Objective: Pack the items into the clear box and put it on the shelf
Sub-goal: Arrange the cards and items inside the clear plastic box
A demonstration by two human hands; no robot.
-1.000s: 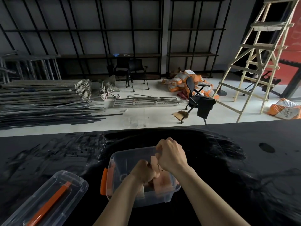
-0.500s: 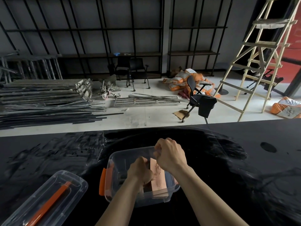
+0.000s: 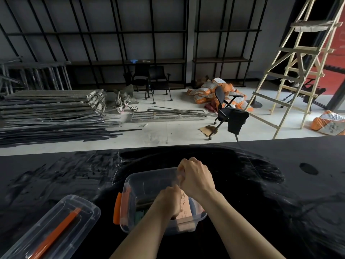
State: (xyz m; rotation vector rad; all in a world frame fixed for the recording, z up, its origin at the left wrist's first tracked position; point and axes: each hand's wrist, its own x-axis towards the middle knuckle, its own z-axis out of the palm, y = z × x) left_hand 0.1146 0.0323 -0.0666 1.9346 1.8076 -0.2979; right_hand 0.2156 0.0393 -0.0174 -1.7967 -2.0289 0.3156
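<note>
Both hands down inside the clear box [image 3: 149, 186]: left hand [image 3: 169, 200] curled onto the contents, right hand [image 3: 196, 176] fisted, gripped the far rim.

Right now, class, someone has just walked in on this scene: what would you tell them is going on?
A person is packing a clear box on a black table. Both hands are inside it: the left hand presses down on the contents, and the right hand is closed beside a pinkish carton. The box's lid, with its orange handle, lies off to the left, so the box is not yet closed.
</note>
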